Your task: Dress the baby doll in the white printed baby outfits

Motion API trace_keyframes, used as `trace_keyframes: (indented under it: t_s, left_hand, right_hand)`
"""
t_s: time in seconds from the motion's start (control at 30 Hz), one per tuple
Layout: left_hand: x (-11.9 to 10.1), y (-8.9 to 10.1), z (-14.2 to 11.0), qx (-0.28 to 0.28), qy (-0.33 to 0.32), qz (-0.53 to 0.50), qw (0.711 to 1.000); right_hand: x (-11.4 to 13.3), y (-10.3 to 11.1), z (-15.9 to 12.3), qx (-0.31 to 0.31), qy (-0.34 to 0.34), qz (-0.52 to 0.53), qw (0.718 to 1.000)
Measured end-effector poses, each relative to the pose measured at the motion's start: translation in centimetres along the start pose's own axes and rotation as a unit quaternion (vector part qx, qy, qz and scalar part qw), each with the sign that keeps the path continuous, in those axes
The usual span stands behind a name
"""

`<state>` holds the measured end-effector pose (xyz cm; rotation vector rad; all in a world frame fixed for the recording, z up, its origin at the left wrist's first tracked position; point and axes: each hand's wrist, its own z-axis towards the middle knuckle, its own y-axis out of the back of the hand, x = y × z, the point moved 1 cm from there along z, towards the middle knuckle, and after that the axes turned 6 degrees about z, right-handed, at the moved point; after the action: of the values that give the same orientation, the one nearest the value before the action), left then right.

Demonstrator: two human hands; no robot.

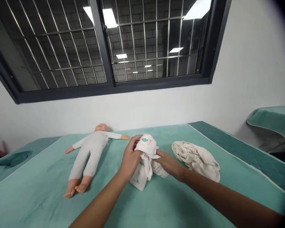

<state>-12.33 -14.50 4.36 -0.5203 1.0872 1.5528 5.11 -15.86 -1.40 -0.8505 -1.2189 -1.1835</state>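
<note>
Stretching across the back, beyond the printed cloth [146, 145], is a white wall [156, 107]. A dark-framed window [104, 47] fills much of it above the cloth, with metal bars, a block wall outside and bright reflections of lights in the glass. Below and all around the cloth spreads a green sheet [38, 186], edged with pale lines and darker green strips. Far to the right of the cloth, beside the wall, is another green-covered surface [273, 122], cut off by the picture's edge.

To the left of the cloth lies a doll [95, 142] in a white suit, stretched out with its arms spread, head toward the wall and bare feet toward the person. Its nearer hand points toward the cloth without touching it. On the right of the cloth, just apart, is a crumpled cream cloth [199, 158].

The printed cloth itself, white with green marks, is held between the two hands, its lower corner hanging under them; whether that corner touches the sheet is hard to tell. The left hand [130, 155] grips its left side, fingers curled around the upper part. The right hand [168, 163] pinches its right side, thumb against a raised flap and fingers mostly hidden behind.
</note>
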Motion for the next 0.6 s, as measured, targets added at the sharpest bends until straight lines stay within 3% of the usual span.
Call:
trace_keyframes:
  t_s: [0.07,0.17,0.3,0.37,0.43,0.5,0.6]
  left_hand:
    - [0.1,0.4,-1.3,0.034,-0.037,0.046,0.998]
    - [1.7,1.3,-3.1,0.058,-0.046,0.128,0.989]
    - [4.9,2.3,-5.4,0.004,0.036,0.111,0.993]
    - [6.3,2.9,-6.9,-0.040,0.063,0.108,0.991]
    - [7.4,3.9,-8.7,-0.060,0.069,0.113,0.989]
    - [8.2,5.5,-10.8,-0.091,0.084,0.133,0.983]
    - [8.4,9.1,-14.8,-0.200,0.152,0.180,0.951]
  right_hand:
    - [-0.3,-1.7,-0.4,-0.012,-0.025,0.194,0.981]
    - [-0.2,-3.7,-0.4,-0.004,-0.054,0.344,0.938]
    - [0.1,-5.5,-0.3,0.133,-0.077,0.411,0.898]
    - [-0.5,-6.0,-0.4,0.220,-0.088,0.405,0.883]
    - [-1.8,-6.1,-0.4,0.261,-0.106,0.378,0.882]
    - [-3.7,-5.6,-0.3,0.238,-0.129,0.361,0.892]
    - [-6.6,-4.4,0.2,0.107,-0.147,0.413,0.893]
